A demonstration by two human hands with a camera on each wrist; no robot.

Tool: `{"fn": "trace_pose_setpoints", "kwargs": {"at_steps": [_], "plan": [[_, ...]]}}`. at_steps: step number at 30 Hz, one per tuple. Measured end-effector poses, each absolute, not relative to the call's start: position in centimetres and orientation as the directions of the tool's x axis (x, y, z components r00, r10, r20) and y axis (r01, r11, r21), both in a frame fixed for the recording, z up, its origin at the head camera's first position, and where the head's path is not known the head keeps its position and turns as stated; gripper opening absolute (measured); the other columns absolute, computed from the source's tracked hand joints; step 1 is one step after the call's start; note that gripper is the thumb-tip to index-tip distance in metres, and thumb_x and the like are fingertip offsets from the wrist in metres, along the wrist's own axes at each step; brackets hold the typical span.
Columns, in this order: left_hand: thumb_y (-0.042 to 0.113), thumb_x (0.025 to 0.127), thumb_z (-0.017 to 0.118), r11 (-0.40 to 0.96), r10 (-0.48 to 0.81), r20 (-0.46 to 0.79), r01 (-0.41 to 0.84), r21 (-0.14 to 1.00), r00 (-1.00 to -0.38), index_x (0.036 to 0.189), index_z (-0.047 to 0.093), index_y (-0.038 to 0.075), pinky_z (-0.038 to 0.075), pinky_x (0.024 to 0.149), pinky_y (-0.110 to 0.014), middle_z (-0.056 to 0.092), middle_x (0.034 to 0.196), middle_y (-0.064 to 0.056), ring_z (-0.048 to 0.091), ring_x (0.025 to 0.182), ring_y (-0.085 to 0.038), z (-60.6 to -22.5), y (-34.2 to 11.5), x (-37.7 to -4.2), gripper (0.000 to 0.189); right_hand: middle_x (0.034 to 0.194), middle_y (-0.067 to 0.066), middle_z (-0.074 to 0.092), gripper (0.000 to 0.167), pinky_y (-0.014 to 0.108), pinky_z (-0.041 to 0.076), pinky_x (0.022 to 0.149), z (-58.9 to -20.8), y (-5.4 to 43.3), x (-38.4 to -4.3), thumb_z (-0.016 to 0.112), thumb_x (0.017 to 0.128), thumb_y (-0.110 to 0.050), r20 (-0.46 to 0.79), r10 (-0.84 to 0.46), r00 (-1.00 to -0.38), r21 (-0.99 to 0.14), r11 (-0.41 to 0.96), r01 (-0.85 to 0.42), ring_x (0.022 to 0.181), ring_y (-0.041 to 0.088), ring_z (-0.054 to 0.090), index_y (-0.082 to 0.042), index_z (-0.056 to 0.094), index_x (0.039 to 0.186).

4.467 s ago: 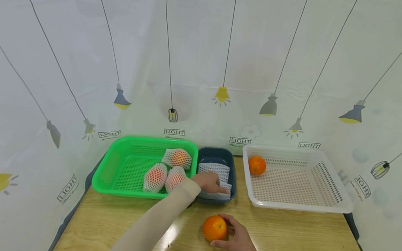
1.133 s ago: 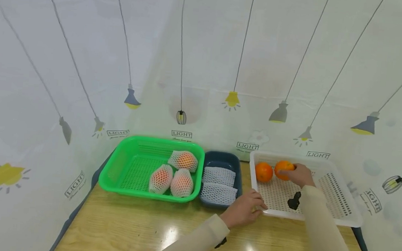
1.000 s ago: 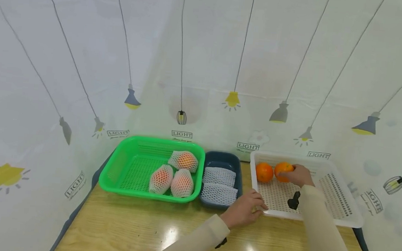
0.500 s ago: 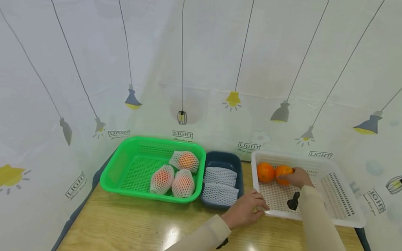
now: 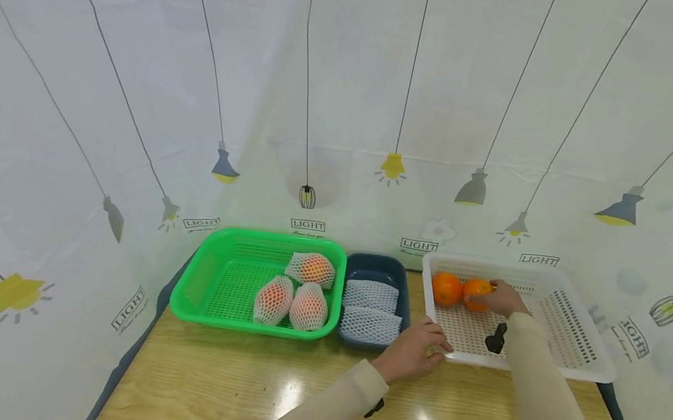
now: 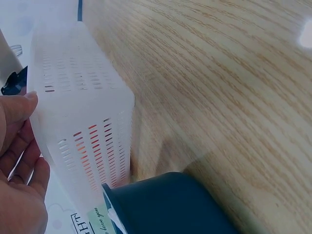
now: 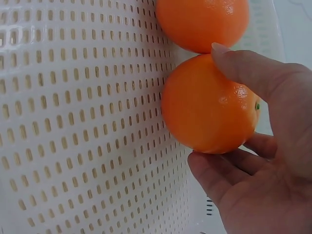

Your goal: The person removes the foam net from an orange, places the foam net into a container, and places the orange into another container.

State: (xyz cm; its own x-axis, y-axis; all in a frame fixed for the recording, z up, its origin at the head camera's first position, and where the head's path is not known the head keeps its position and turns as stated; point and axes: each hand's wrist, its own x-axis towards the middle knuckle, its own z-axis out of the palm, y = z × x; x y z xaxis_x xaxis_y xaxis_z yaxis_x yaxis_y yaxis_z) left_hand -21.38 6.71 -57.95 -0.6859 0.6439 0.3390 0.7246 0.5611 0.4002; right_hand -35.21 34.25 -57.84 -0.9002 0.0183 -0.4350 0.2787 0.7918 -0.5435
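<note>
My right hand is inside the white basket, with thumb and fingers around an orange. That orange sits low over the slotted floor, its green stem end toward my palm. Right against it, on the basket's left side, is a second orange. At the basket's near left corner, my left hand holds the rim; the left wrist view shows the thumb at the corner and the other fingers curled along the edge.
Left of the white basket, a dark blue tray holds white foam net sleeves. Beside it stands a green basket with 3 fruits in foam nets. A lamp-patterned curtain encloses the wooden table.
My right hand has carried the orange from the table into the white basket and lowered it beside the other. My left hand has moved from the blue tray to the white basket's corner.
</note>
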Motion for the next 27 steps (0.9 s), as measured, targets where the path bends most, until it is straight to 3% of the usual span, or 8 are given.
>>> {"fn": "trace_pose_setpoints", "kwargs": {"at_steps": [11, 27], "plan": [[0.020, 0.095, 0.074, 0.563, 0.644, 0.343, 0.727, 0.392, -0.684, 0.111, 0.078, 0.022, 0.044, 0.092, -0.005, 0.070, 0.108, 0.013, 0.057, 0.104, -0.003, -58.0, 6.6, -21.4, 0.017, 0.158, 0.043, 0.021, 0.108, 0.073, 0.033, 0.112, -55.9, 33.8, -33.9, 0.067, 0.093, -0.053, -0.412, -0.016, -0.911, -0.571, 0.784, 0.244, 0.142, 0.062, 0.028, 0.013, 0.010, 0.157], [0.025, 0.095, 0.075, 0.593, 0.635, 0.334, 0.717, 0.367, -0.696, 0.113, 0.078, 0.025, 0.044, 0.094, -0.005, 0.070, 0.113, 0.013, 0.057, 0.108, -0.003, -58.4, 6.8, -21.3, 0.018, 0.161, 0.042, 0.016, 0.118, 0.073, 0.035, 0.111, -52.9, 33.6, -31.6, 0.061, 0.092, -0.067, -0.317, 0.003, -0.948, -0.586, 0.786, 0.198, 0.143, 0.062, 0.027, 0.008, 0.000, 0.160]]}}
